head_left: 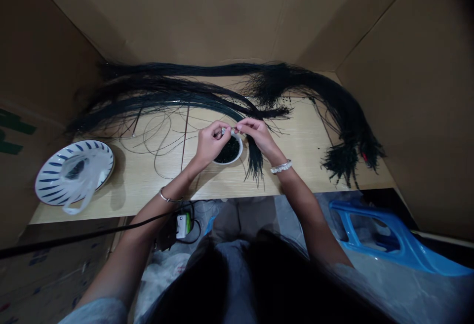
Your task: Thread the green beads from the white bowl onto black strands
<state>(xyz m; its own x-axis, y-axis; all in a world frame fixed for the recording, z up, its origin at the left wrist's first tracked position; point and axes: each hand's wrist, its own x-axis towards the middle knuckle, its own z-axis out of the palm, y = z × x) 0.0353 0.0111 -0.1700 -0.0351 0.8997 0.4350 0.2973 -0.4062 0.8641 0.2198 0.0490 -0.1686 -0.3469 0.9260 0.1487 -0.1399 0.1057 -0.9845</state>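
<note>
My left hand (211,141) and my right hand (255,134) meet above a small white bowl (239,153) filled with tiny dark beads. Both hands are pinched closed on a thin dark strand (233,129) held between them; a small light piece shows at the fingertips. A short bundle of dark beaded strands (255,163) hangs down from under my right hand to the table's front edge. Long dark strands (166,99) sweep across the wooden table (148,181) behind the bowl.
A blue-striped white plate (52,178) holding a clear plastic bag (83,176) sits at the left. Another thick bunch of dark strands (348,131) curves down at the right. Cardboard walls (407,92) enclose the table. A blue plastic stool (388,240) stands at the lower right.
</note>
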